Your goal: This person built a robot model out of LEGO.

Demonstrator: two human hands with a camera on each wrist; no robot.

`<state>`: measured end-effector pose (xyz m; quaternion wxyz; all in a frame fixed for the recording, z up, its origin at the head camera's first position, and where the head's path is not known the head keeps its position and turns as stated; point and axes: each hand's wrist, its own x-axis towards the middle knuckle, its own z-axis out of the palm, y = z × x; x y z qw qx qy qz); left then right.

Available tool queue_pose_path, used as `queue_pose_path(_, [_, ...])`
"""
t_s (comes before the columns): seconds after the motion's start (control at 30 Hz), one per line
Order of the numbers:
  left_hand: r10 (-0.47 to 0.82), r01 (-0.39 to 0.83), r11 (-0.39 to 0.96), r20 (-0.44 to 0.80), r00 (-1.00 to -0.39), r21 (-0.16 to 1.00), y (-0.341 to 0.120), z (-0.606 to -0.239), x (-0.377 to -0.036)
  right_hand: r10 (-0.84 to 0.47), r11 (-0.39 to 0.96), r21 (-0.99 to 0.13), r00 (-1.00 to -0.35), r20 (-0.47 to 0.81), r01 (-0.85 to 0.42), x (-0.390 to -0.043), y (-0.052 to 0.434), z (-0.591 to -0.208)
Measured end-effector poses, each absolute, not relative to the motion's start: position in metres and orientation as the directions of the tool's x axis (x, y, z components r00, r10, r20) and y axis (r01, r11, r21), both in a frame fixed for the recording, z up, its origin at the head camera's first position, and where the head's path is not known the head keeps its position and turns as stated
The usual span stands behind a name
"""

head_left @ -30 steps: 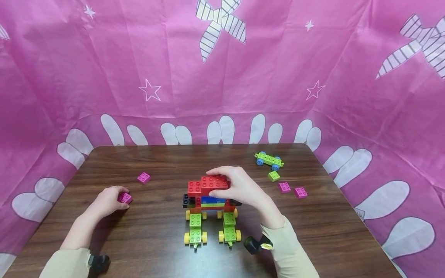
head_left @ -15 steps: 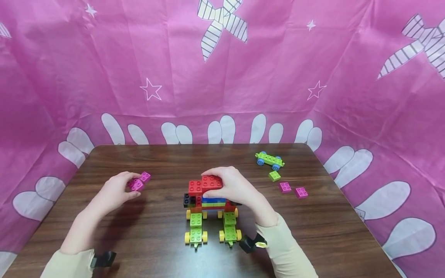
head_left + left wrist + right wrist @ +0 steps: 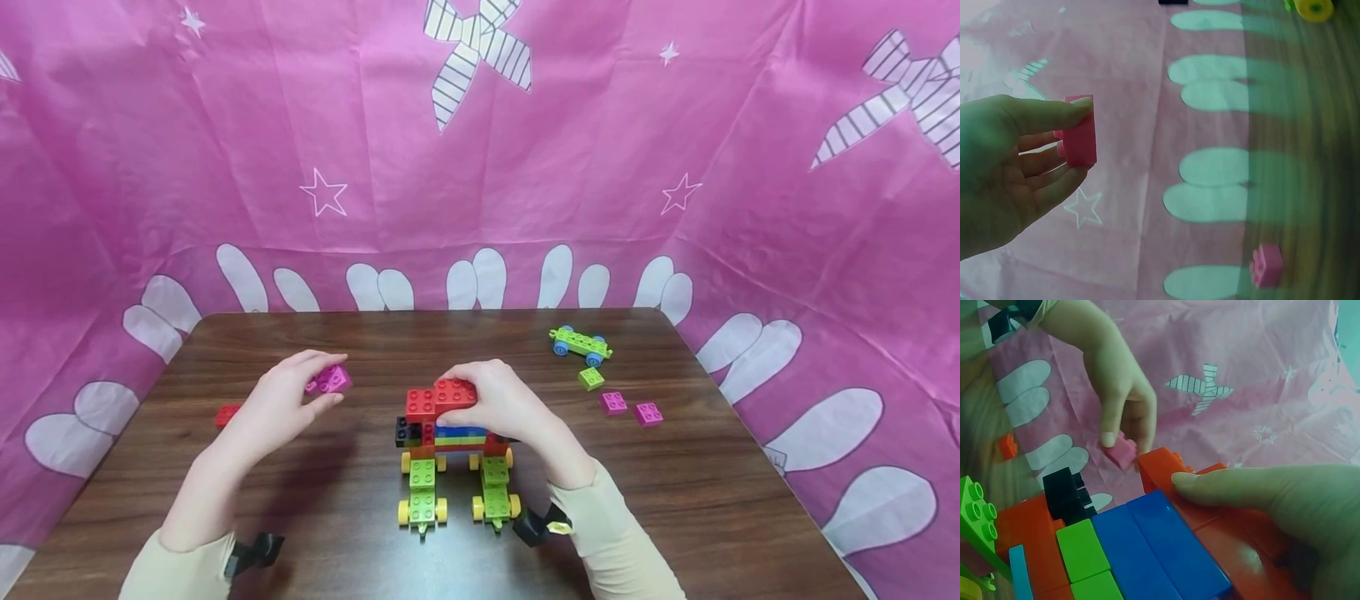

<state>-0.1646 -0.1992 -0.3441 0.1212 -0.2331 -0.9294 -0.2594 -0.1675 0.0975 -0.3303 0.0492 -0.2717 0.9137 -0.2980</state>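
My left hand [image 3: 277, 408] pinches a pink toy brick [image 3: 1082, 132] between thumb and fingers, raised above the table left of the built model. In the right wrist view the same pink brick [image 3: 1121, 452] shows below the left fingertips. My right hand [image 3: 506, 404] grips the red bricks [image 3: 456, 393] on top of the model, thumb on the near side. Below them the model has blue bricks [image 3: 1160, 540], a black brick [image 3: 1067, 490] at its left side and two lime wheeled bases [image 3: 422, 487] with yellow wheels. The right fingers partly hide the top.
A red brick [image 3: 227, 414] lies behind the left hand. Another pink brick [image 3: 1267, 265] rests on the table [image 3: 360, 333]. At the right are a lime car base [image 3: 581, 343] with blue wheels, a lime brick [image 3: 591, 379] and two pink bricks [image 3: 613, 403]. A pink curtain hangs around.
My left hand has lifted the pink brick and carried it right and away from me, past another pink brick. A red brick has come into sight. My right hand has shifted slightly left on the model.
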Motion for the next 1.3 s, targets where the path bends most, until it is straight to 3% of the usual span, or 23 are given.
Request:
queue_pose_path(0.73, [0.402, 0.574, 0.639, 0.413, -0.817, 0.513, -0.145, -0.341, -0.152, -0.509, 0.666, -0.581, -0.854, 0.107, -0.469, -0.169, 0.097, -0.333])
queue_pose_path(1.3, [0.468, 0.624, 0.603, 0.413, -0.782, 0.498, -0.137, -0.341, -0.143, -0.518, 0.655, -0.577, -0.846, 0.127, -0.487, -0.168, 0.097, -0.334])
